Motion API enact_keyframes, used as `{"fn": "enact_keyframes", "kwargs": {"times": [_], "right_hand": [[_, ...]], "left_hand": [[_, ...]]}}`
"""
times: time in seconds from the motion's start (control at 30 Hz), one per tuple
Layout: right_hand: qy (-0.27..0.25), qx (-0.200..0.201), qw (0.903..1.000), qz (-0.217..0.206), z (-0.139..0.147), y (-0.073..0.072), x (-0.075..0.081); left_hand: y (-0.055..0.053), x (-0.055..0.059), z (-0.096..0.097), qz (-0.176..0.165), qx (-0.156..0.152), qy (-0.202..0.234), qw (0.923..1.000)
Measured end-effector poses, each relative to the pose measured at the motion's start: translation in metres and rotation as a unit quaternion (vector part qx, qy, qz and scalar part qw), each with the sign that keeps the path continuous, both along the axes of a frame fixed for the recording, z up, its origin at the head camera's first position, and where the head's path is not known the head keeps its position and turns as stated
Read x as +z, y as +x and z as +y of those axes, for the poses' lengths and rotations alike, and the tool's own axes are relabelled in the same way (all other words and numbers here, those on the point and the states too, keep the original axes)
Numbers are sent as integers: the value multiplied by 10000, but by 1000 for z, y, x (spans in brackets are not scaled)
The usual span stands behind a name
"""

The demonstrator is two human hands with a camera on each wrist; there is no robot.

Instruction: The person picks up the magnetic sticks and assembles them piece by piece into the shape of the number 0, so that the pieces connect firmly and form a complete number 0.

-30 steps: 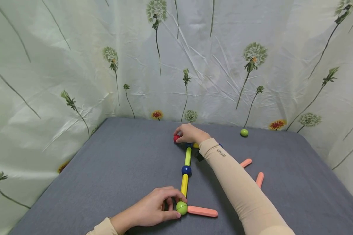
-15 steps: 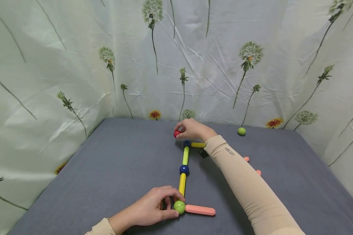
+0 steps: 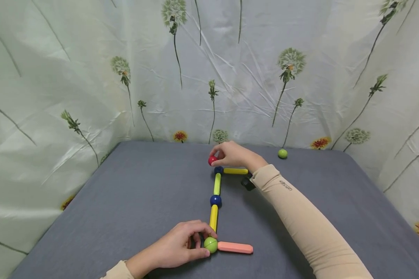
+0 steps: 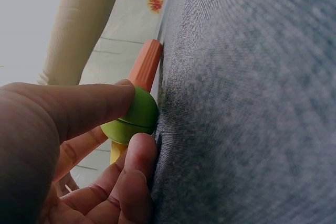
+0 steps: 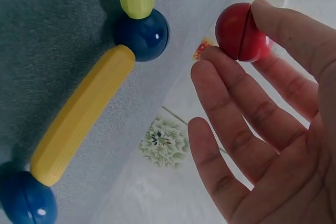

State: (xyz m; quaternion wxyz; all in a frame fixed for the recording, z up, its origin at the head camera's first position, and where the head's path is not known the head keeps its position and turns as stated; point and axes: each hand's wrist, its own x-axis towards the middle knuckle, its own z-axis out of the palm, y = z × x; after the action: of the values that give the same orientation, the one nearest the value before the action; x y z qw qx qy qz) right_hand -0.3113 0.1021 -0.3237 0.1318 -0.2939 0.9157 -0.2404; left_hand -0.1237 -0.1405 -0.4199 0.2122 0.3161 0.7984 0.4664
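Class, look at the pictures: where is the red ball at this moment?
In the head view the red ball is at the far middle of the grey table, pinched in the right hand, just beyond the blue ball at the corner of the rods.

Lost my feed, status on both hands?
Left hand pinches green ball at chain's near end. Right hand pinches red ball, apart from blue ball. Nothing between.

Six balls (image 3: 210, 244) and four sticks (image 3: 235, 247).
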Motion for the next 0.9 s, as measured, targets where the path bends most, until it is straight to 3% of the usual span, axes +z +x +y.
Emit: {"fn": "enact_keyframes", "kwargs": {"times": [0.43,0.63,0.9], "right_hand": [[-330,335,9988,-105,34,35,3],[-327,357,9986,-223,54,46,-1],[-278,306,9985,-361,85,72,-12]], "left_hand": [[-1,-3,-3,139,-29,71,9999],[-2,3,-6,71,87,-42,9999],[-1,1,3,-147,9,-126,9998]]}}
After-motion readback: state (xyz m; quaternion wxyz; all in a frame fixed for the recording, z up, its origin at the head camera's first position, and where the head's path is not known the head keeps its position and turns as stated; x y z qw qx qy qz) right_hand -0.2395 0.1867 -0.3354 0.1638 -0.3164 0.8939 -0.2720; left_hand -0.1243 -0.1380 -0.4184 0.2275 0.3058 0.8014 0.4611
